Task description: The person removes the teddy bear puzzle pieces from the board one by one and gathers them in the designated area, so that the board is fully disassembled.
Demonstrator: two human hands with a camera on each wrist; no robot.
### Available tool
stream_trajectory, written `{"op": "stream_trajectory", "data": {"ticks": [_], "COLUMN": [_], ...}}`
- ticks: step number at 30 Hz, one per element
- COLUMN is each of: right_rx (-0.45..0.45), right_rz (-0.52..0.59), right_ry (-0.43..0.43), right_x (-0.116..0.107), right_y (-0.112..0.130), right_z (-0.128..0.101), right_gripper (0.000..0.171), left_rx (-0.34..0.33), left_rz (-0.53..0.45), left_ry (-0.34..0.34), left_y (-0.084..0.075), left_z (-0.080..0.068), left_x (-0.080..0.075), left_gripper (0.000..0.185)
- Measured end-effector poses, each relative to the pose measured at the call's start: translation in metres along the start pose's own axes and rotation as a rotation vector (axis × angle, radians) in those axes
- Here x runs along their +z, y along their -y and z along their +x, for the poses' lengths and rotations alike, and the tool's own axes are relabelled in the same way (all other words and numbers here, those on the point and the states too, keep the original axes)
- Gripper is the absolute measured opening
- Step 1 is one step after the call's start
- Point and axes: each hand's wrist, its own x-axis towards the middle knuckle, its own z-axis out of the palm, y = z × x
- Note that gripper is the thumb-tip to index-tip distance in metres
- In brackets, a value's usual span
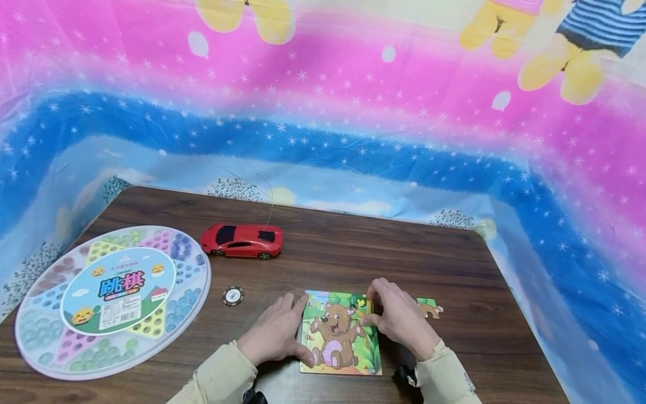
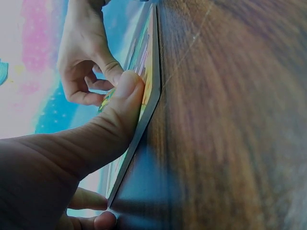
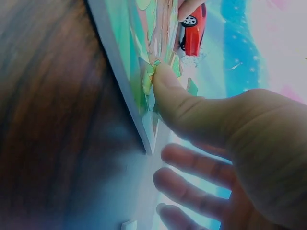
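A square jigsaw puzzle (image 1: 335, 339) with a brown cartoon bear lies on the table near its front edge. My left hand (image 1: 275, 331) holds the puzzle's left side, its thumb (image 2: 127, 88) on the picture and its other fingertips at the board's edge. At the upper right corner my right hand (image 1: 398, 314) pinches a green and yellow puzzle piece (image 3: 147, 76), which stands tilted above the board in the right wrist view. Beyond that hand lies a loose puzzle piece (image 1: 428, 308), green and brown, on the table.
A large round Chinese checkers set (image 1: 118, 303) takes up the table's left side. A red toy car (image 1: 244, 241) with a thin wire stands further back, and a black and white poker chip (image 1: 233, 295) lies before it. Printed cloth (image 1: 323, 123) hangs round the table.
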Motion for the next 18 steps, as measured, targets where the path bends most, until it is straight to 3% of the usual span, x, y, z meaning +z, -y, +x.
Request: {"op": "stream_trajectory", "data": {"ticks": [18], "right_rx": [-0.038], "right_rz": [0.002], "right_ry": [-0.08], "right_x": [-0.002], "right_y": [0.0096], "right_z": [-0.0098], "right_gripper": [0.038], "left_rx": [-0.005], "left_rz": [0.002], "left_ry": [0.004], "left_y": [-0.0017], "left_z": [-0.0012], "left_x": [-0.0014], "left_gripper": [0.121]}}
